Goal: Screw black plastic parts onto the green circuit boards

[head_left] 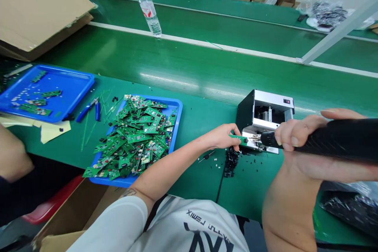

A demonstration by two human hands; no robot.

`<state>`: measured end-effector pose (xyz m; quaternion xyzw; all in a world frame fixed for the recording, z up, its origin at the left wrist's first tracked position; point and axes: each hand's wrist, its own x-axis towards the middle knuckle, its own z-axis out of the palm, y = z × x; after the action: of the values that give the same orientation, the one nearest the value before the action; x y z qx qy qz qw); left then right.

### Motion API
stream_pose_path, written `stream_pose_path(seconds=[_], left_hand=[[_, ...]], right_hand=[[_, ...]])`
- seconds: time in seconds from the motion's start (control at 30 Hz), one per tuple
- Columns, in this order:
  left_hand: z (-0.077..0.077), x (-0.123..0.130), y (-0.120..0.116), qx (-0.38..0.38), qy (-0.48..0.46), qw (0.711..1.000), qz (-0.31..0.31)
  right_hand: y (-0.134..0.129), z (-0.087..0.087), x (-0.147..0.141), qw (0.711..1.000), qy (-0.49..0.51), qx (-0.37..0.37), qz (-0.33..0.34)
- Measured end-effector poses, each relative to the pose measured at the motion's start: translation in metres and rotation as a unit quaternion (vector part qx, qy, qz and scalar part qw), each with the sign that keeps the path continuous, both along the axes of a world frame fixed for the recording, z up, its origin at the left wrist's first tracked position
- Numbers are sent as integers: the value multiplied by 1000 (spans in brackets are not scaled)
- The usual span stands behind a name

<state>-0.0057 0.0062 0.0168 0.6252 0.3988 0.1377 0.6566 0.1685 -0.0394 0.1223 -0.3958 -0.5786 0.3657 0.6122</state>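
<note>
My left hand (222, 136) pinches a small green circuit board (242, 139) at the front of a black-and-silver benchtop machine (273, 100). My right hand (299, 136) is wrapped round a long black cylindrical object (339, 139); its kind is not clear. Its narrow end points left, close to the board's far end and in front of the machine; whether they touch I cannot tell. Below my left hand lies a heap of small black parts (231, 162), with white and black bits scattered about it. A blue tray (178, 120) piled with green circuit boards (141, 138) stands left of my forearm.
Another blue tray (71, 84) with a few boards sits at the far left, near blue-handled pliers (90, 109). A water bottle (149, 12) stands on the ledge behind. There is an open cardboard box (41, 8) at upper left. Another person's arm (13, 153) shows at the left edge.
</note>
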Motion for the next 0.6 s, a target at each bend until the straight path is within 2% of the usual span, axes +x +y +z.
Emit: stream_pose_path(seconds=[0.1,0.3,0.47,0.6], left_hand=[[-1,1,0,1,6,1000,-2],[-3,2,1,3,1,1000,-3],[1,0,0,-4,-2,1000,-4],[4,-1,0,-8,-4,1000,-3]], right_hand=[[10,-1,-12,991,108,21,73],[12,-12,-26,992,117,42,17],[14,-11,-24,991,116,-10,69],[17,-4,-27,990,123,-6,62]])
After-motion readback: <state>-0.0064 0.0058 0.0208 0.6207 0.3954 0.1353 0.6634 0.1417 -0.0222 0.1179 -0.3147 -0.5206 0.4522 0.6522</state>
